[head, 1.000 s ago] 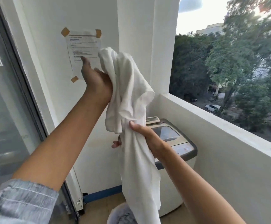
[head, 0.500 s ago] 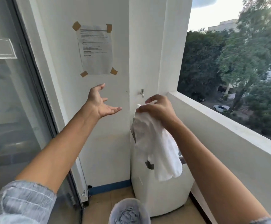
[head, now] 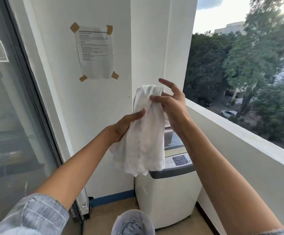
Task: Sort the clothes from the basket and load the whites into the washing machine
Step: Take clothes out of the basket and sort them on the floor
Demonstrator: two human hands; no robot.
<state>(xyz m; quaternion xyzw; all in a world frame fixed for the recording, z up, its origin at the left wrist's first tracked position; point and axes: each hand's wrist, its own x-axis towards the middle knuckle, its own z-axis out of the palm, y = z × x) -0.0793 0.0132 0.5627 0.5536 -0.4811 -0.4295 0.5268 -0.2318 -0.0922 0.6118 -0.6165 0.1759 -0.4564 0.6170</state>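
Glass sliding door [head: 10, 99] far left, then a printed paper notice taped w/ brown tape [head: 94, 52] on the wall. Left hand [head: 124, 127] pinches the crumpled white cotton cloth [head: 145, 131], thumb pressed on its front; other fingers hidden behind, can't tell. Cloth hangs mid-air above the white top-load washing machine w/ grey lid [head: 170, 192]. Round grey laundry basket [head: 132, 223] on the floor below, holding probably bluish clothes. Right hand [head: 170, 103] pinches the cloth's top w/ thumb, fingers spread.

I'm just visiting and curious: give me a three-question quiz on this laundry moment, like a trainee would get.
1. True or false: the white cloth is already inside the washing machine.
2. Which hand pinches the cloth's top edge: A left hand, B right hand?
3. Fill in: the basket on the floor holds ____ clothes.

Key: 1 false, it hangs in both hands in front of the machine. 2 B. 3 grey.
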